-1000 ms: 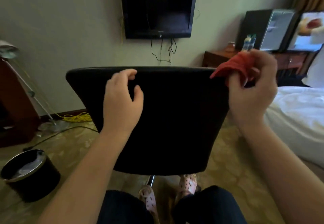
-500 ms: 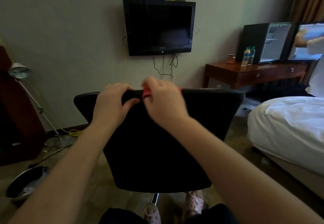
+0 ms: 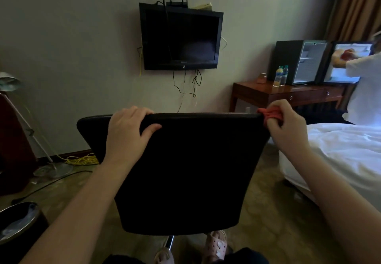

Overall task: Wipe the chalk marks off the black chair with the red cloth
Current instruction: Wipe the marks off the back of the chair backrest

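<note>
The black chair (image 3: 185, 170) stands right in front of me with its backrest facing me. My left hand (image 3: 127, 133) grips the backrest's top edge left of centre, fingers curled over the rim and thumb on the near face. At the backrest's top right corner my right hand (image 3: 286, 127) holds the bunched red cloth (image 3: 270, 115) against the edge. No chalk marks show on the dark back; the seat is hidden behind it.
A white bed (image 3: 340, 156) lies close on the right. A black bin (image 3: 18, 222) sits at lower left, with a floor lamp (image 3: 26, 123) and yellow cables (image 3: 82, 159) behind it. Farther back are a wall TV (image 3: 179, 38), a wooden desk (image 3: 288, 94) and a person in white (image 3: 362, 86).
My right hand has slid the red cloth from the middle of the backrest's top edge out to its right corner. The left hand keeps its grip on the top edge.
</note>
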